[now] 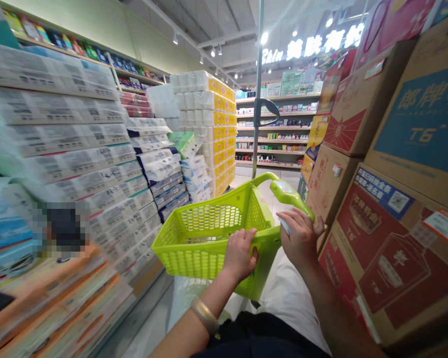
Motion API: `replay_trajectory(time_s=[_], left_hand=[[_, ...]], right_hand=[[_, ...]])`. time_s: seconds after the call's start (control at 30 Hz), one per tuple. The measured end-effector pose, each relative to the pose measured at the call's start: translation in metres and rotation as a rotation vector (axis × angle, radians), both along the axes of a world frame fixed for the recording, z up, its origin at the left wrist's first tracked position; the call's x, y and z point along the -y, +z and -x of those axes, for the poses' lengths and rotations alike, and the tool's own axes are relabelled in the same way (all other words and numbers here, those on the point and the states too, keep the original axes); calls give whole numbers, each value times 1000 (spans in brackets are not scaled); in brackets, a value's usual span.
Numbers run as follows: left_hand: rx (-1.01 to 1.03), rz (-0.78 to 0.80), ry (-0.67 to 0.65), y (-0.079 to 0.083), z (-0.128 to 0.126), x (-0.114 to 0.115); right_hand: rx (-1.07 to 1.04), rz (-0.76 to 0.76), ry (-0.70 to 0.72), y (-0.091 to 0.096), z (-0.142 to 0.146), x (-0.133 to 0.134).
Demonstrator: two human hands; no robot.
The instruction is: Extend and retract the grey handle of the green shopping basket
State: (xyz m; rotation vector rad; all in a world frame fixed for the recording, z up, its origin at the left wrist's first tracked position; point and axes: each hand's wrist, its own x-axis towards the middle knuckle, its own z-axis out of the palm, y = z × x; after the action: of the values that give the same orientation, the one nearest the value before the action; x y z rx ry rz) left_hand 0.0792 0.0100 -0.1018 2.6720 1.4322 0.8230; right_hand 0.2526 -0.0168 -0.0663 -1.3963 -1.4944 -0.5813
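Note:
A lime-green plastic shopping cart [194, 258] with perforated walls stands right in front of me, its basket pointing left; no goods show inside. My left hand [241, 254], below a gold-coloured bangle [204, 315], is closed over the near rim of the basket. At the cart's right end, my right hand [299, 233] wraps round the green push handle [289, 195]. Something thin and white [284, 223] shows by the fingers of that hand; I cannot make out what it is.
Stacked tissue packs [78, 129] line the left side, with a yellow-and-white stack [218, 134] ahead. Cardboard cartons [381, 248] rise close on the right. A grey metal pole [259, 74] stands beyond the cart, before shelves of small goods [280, 132]. Pale floor [242, 186] runs between them.

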Motion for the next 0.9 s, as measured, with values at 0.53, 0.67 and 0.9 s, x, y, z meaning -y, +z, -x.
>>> replay_trajectory(time_s=[0.53, 0.67, 0.9], left_hand=[[10, 7, -6, 0, 0, 0], [18, 17, -12, 0, 0, 0], [30, 34, -36, 1, 1, -1]], right_hand=[[-26, -77, 49, -6, 7, 4], [-79, -130, 69, -5, -7, 1], [-113, -167, 36, -2, -30, -7]])
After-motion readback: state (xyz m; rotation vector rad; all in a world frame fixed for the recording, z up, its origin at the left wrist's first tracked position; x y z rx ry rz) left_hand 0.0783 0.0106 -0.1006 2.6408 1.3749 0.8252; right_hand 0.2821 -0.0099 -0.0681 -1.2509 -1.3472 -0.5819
